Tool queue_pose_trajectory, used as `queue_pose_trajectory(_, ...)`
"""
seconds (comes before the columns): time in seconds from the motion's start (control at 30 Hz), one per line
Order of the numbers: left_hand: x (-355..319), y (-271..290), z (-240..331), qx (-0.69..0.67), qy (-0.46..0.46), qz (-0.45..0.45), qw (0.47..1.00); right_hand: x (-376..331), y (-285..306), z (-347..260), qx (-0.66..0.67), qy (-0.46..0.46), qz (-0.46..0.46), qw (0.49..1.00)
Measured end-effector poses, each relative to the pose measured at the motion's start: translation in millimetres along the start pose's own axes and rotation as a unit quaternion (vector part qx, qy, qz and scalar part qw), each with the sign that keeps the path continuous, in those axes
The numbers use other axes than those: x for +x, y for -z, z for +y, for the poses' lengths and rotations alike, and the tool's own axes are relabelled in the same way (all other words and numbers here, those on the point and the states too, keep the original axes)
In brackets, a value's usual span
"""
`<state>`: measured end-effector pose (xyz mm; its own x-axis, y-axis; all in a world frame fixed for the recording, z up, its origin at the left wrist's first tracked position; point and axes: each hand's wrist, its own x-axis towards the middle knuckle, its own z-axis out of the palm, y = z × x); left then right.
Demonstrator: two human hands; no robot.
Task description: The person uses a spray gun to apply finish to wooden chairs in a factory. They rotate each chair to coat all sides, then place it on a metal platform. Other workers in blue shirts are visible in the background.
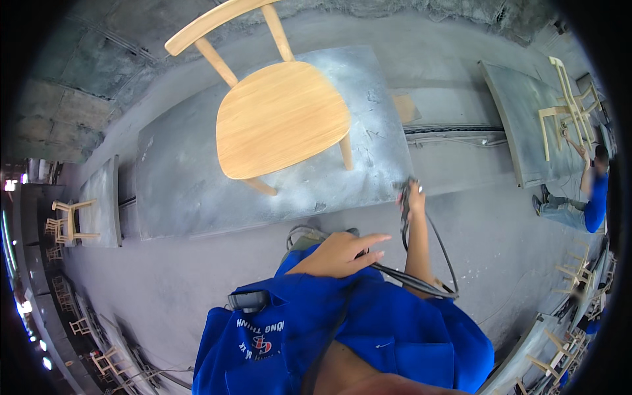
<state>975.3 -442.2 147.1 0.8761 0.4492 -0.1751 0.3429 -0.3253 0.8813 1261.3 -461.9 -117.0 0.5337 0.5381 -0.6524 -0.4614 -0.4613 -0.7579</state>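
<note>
My right hand (416, 199) is closed round a dark hand tool (405, 192) beside the near right corner of the bench. The tool's exact kind cannot be made out. A dark hose (442, 238) hangs in a loop by my right forearm and runs back across my waist. In front of my body, my left hand (339, 255) has its fingers stretched out, close to the hose but not visibly gripping it. A light wooden chair (283, 118) with a rounded seat and curved backrest stands upright on the grey bench (178, 191), beyond both hands.
At the right, a person in blue (596, 201) works at another bench (526, 125) holding a wooden chair (566, 108). A further bench (102, 204) with chairs stands at the left. Several chair frames line the lower edges. A rail or channel (454, 130) runs between the benches.
</note>
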Motion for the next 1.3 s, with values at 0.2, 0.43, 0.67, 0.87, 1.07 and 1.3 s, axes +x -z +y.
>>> queue_pose_trajectory(0.2, -15.6, 28.0, -0.7, -0.025, 0.043, 0.081, 0.995, 30.5, -99.6, -131.5, 0.150, 0.095, -0.059, 0.982)
queue_pose_trajectory(0.43, -52.8, 81.9, -36.1, -0.083, 0.048, 0.209, 0.973, -3.0, -182.7, -219.5, 0.325, 0.109, -0.269, 0.900)
queue_pose_trajectory(0.67, -113.5, 153.2, -103.7, -0.169, 0.015, 0.144, 0.975, -117.3, -294.1, -233.8, -0.059, 0.305, -0.036, 0.950)
queue_pose_trajectory(0.87, -155.7, 198.3, -145.6, -0.214, -0.066, 0.086, 0.971, -191.2, -430.2, -272.5, -0.467, 0.652, 0.060, 0.594)
queue_pose_trajectory(1.07, -176.6, 229.3, -175.7, -0.284, -0.108, 0.105, 0.947, -201.3, -514.4, -246.1, -0.681, 0.541, 0.004, 0.493)
queue_pose_trajectory(1.3, -175.8, 235.6, -186.0, -0.304, -0.079, 0.079, 0.946, -227.8, -422.8, -195.9, -0.443, 0.450, -0.042, 0.774)
